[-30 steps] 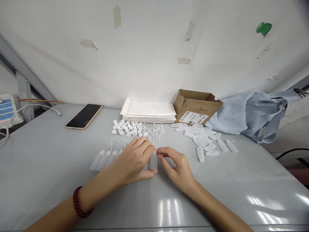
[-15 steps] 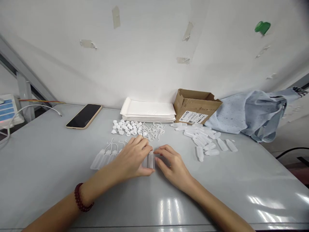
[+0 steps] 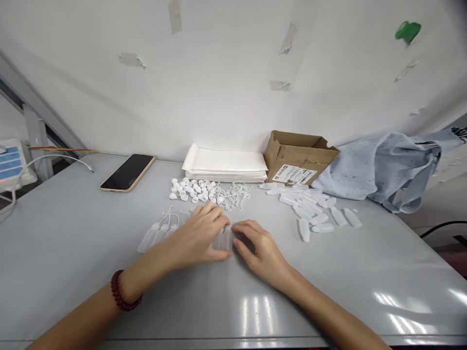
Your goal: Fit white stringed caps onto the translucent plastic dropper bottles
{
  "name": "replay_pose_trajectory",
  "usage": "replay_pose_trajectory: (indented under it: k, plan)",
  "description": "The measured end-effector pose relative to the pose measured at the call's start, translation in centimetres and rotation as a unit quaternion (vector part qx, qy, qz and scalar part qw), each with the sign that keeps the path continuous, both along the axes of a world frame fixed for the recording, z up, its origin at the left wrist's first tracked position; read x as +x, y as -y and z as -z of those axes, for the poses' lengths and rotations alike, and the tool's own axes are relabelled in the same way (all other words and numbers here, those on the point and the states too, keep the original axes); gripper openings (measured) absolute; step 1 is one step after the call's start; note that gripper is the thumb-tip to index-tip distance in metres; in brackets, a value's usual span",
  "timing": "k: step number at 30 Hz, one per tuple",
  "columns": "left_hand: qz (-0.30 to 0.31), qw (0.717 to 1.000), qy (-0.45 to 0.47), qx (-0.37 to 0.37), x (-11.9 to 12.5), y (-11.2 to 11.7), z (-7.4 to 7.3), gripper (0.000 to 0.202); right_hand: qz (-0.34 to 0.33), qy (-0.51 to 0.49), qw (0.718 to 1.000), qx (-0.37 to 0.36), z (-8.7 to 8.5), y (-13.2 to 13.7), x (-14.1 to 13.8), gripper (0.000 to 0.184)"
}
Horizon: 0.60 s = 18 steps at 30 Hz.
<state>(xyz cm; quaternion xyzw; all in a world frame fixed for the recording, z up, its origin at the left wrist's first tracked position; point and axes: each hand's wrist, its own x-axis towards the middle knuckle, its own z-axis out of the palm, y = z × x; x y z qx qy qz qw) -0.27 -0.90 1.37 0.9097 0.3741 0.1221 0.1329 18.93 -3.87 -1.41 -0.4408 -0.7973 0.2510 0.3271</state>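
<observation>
My left hand (image 3: 199,237) and my right hand (image 3: 258,249) meet at the middle of the grey table (image 3: 73,243). Between their fingertips stands a small translucent plastic bottle (image 3: 226,239), which both hands pinch. A row of assembled bottles with tethered caps (image 3: 157,233) lies just left of my left hand, partly hidden by it. Behind the hands lie a heap of small white caps (image 3: 191,189) and a tangle of white loops (image 3: 235,196). Several loose empty bottles (image 3: 310,211) lie to the right.
A phone (image 3: 127,172) lies face up at the back left. A stack of white padded bags (image 3: 226,167) and an open cardboard box (image 3: 299,158) stand against the wall. Blue cloth (image 3: 386,167) covers the back right. A cable and a device (image 3: 10,163) sit far left.
Both hands have lowered the bottle toward the tabletop and drawn slightly closer to the row of finished bottles. The camera has tilted a little.
</observation>
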Motion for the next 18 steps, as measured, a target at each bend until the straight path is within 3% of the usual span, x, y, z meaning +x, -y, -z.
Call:
replay_pose_trajectory:
  k: [9, 18]
  plan:
    - [0.004, 1.000, -0.023, 0.001, -0.09, 0.31, -0.42, 0.042, 0.001, 0.005, 1.000, 0.002, 0.08, 0.03, -0.02, 0.022]
    - [-0.034, 0.998, 0.043, 0.003, -0.88, -0.35, -0.74, 0.039, 0.008, 0.018, 1.000, -0.004, -0.31, 0.09, -0.02, 0.018]
